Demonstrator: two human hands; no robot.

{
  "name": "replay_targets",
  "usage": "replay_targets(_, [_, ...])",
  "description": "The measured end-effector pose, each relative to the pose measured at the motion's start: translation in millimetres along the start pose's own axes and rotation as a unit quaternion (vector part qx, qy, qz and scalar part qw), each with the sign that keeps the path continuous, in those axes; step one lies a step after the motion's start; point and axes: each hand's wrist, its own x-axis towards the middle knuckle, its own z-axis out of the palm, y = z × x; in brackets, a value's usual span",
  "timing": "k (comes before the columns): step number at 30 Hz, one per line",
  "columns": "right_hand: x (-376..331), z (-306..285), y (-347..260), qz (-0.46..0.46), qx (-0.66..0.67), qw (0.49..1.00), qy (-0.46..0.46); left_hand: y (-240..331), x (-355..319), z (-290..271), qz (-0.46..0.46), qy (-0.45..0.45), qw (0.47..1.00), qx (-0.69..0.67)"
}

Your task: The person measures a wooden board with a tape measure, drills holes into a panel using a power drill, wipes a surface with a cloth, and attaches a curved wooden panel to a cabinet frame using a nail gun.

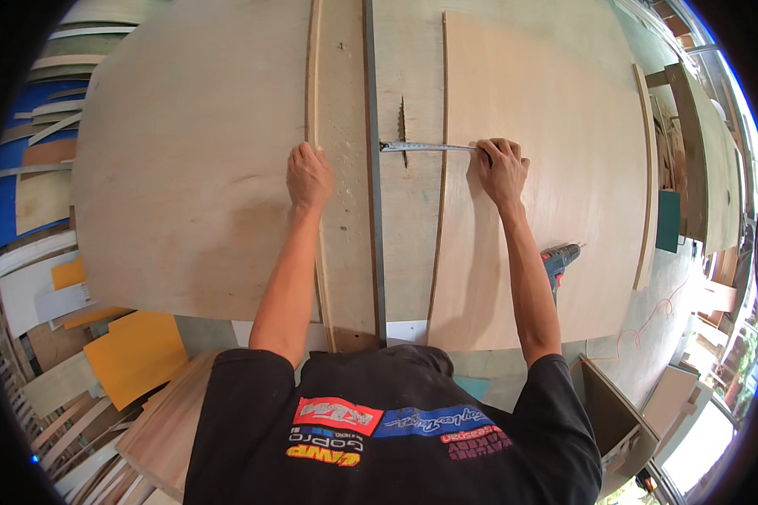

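Note:
My left hand (309, 175) presses flat on a long wooden fence strip (345, 210) that runs along a dark metal rail (374, 219) on the saw table. My right hand (502, 168) pinches a steel tape measure (425, 146), stretched left from the hand to the rail. The tape crosses just in front of a circular saw blade (402, 126) that sticks up through the table. Under my right hand lies a pale plywood sheet (547, 185). Another large plywood sheet (194, 168) lies to the left of the fence.
A blue power drill (557, 263) lies on the plywood by my right forearm. Offcuts in yellow, orange, blue and white (101, 337) are stacked on the floor at the left. Boards lean at the right (691, 160), and an orange cord (648, 324) trails on the floor.

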Motion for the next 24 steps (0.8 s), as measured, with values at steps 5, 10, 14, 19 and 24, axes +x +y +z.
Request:
replay_targets(5, [-0.3,2.7,-4.2,-0.013,0.008,1.0,0.015,-3.1,-2.9,-2.9,0.003,0.002,1.0,0.015])
replay_targets(10, [0.2,3.9,-2.5,-0.009,0.006,1.0,0.016,1.2,-2.8,-2.7,-0.005,0.003,1.0,0.01])
replay_targets(14, [0.9,4.6,-3.2,-0.007,-0.002,1.0,0.008,1.1,-1.4,-4.0,0.0,0.005,1.0,0.012])
replay_targets(19, [1.1,3.6,-5.2,-0.005,0.004,1.0,0.008,-1.2,0.7,-1.0,-0.004,0.016,0.999,0.028])
replay_targets(24, [1.5,1.0,-6.0,0.007,-0.003,1.0,-0.013,3.3,0.7,-4.6,-0.032,-0.012,0.999,0.021])
